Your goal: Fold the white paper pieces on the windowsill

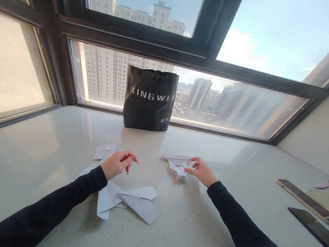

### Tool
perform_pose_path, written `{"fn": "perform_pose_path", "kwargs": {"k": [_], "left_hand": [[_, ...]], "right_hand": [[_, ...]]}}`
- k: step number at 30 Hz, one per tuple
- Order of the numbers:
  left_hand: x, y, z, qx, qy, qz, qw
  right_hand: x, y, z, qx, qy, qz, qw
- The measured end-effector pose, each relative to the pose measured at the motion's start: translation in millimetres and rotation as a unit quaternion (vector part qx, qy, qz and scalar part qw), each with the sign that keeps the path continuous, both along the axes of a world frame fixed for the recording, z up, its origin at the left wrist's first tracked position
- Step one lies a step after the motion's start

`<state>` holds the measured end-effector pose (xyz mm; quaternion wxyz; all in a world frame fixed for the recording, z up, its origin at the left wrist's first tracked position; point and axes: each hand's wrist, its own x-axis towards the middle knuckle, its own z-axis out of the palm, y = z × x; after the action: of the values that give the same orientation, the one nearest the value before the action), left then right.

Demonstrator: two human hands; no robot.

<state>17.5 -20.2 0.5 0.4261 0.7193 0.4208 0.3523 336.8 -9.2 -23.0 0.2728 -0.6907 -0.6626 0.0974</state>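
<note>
My right hand [202,172] has its thumb and fingers closed on the edge of a small folded white paper piece [178,170], which lies with other folded paper at the centre right. Over the left part of the white surface, my left hand [120,164] hangs with loosely bent fingers, apart from each other, and holds nothing. Behind it are flat folded white papers [99,152], partly covered by the hand. Nearer to me lie several long folded white paper strips [140,206], overlapping and crossing; my left sleeve hides some of them.
A black bag [150,107] with white lettering stands upright at the back against the window. On the right side of the white stone surface [218,228] lie two phone-like flat devices, one gold-edged [304,199] and one dark [315,229]. Dark window frames border the surface.
</note>
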Motion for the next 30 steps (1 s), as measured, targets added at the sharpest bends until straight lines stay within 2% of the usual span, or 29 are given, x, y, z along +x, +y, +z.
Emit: {"fn": "perform_pose_path", "kwargs": {"k": [5, 11, 19, 30], "left_hand": [[-0.8, 0.2, -3.1, -0.006, 0.001, -0.006, 1.0], [1.1, -0.3, -4.4, -0.007, 0.001, -0.009, 1.0], [0.2, 0.3, -8.3, -0.01, 0.003, -0.014, 1.0], [0.2, 0.5, -8.0, -0.01, 0.004, -0.012, 1.0]], "right_hand": [[-24.9, -11.1, 14.3, 0.09, -0.077, 0.022, 0.993], [-54.8, -25.4, 1.8, 0.107, -0.169, 0.051, 0.978], [-52.8, -25.3, -3.7, 0.101, -0.222, 0.027, 0.969], [-51.1, -23.9, -3.0, 0.113, -0.211, -0.004, 0.971]]}}
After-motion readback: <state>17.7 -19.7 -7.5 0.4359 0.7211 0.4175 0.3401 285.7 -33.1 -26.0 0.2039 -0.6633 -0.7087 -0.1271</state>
